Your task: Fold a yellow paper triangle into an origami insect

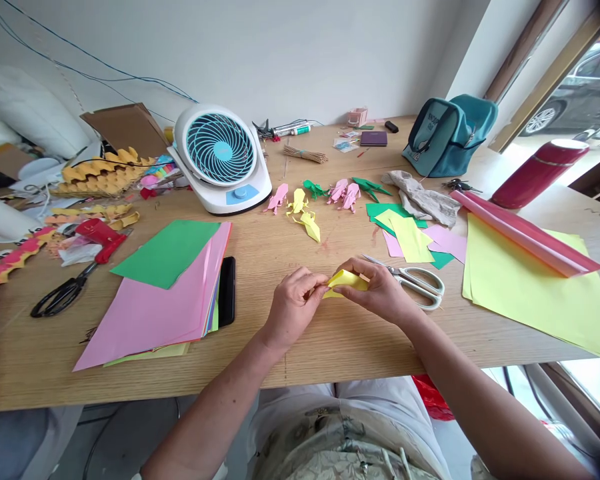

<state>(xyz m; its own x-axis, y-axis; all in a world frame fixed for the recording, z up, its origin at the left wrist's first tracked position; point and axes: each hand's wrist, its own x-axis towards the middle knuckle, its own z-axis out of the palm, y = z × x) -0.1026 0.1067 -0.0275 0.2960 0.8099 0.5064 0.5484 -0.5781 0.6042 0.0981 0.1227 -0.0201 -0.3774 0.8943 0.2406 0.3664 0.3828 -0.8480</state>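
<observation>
Paper (351, 281), yellow and partly folded, sits between the person's two hands, to the right of the white fan (223, 152) and much nearer the person than the fan is. Its long axis runs roughly sideways, close to parallel with the near edge of the wooden surface (260, 257); the narrow end points left, on the side towards the fan, while the wider, raised end faces away from it. The left hand (295, 303) pinches that narrow end in a tight grip between thumb and fingers. The right hand (383, 293) holds the wider part, fingers arched over the far side and thumb along the near side, with the paper between them. Whether the paper rests on the surface or is slightly lifted, I cannot tell. Pale-handled scissors (403, 272) lie just beyond the right hand, farther from the fan. Small folded figures in pink, green and yellow stand and lie right of the fan's base; the nearest to the person, a yellow leaf-shaped one (311, 227), points its tip towards the person. In front of the fan lie a stack of coloured sheets (155, 313) and a black phone (227, 291). Cut pieces of paper (411, 237) overlap well to the fan's right.
</observation>
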